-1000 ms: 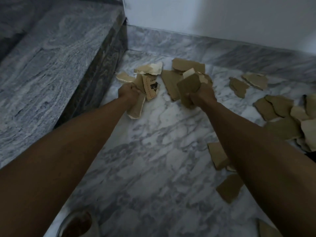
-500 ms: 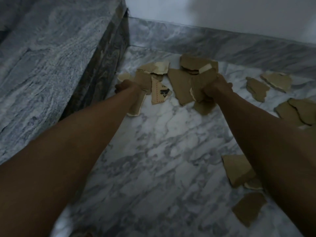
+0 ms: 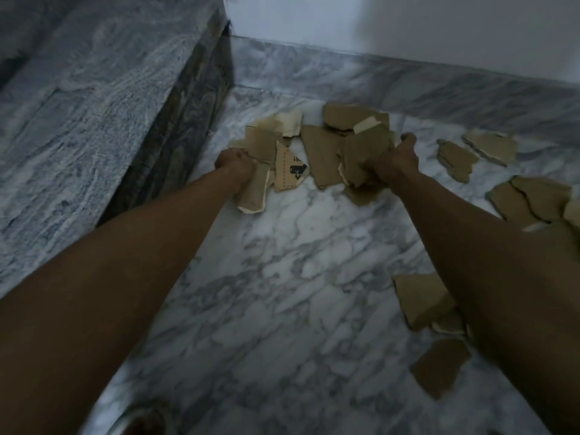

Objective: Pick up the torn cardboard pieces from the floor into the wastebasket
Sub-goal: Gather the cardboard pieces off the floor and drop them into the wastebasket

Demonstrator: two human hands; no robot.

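Head view: we look down along both forearms at a marble floor (image 3: 282,277) strewn with torn cardboard, near the corner where a stone step (image 3: 94,105) meets the wall (image 3: 408,23).
Landmark: we place everything by that step.
Left hand (image 3: 235,166): closest to the step; its fingers are clenched round a long cardboard strip (image 3: 255,186), which sticks out above and below the fist, so we judge it gathers pieces into one bundle to save trips.
Printed piece (image 3: 290,169): just beyond the strip, away from the step; whether it lies on the floor or is caught in the same grip we cannot tell.
Right hand (image 3: 397,161): farther from the step; its fingers grasp a bunch of cardboard pieces (image 3: 364,158), stacked face to face, likely so several lift at once.
Loose pieces: a flat one (image 3: 320,155) lies between the two hands; more sit toward the wall (image 3: 348,117), and others lie well away from the step (image 3: 458,158), (image 3: 527,199), (image 3: 420,299), (image 3: 439,367).
Wastebasket: a blurred round rim (image 3: 141,422) shows at the bottom edge, on the step's side; we take it for the bin but cannot be sure.
Progress: much cardboard is still on the floor.
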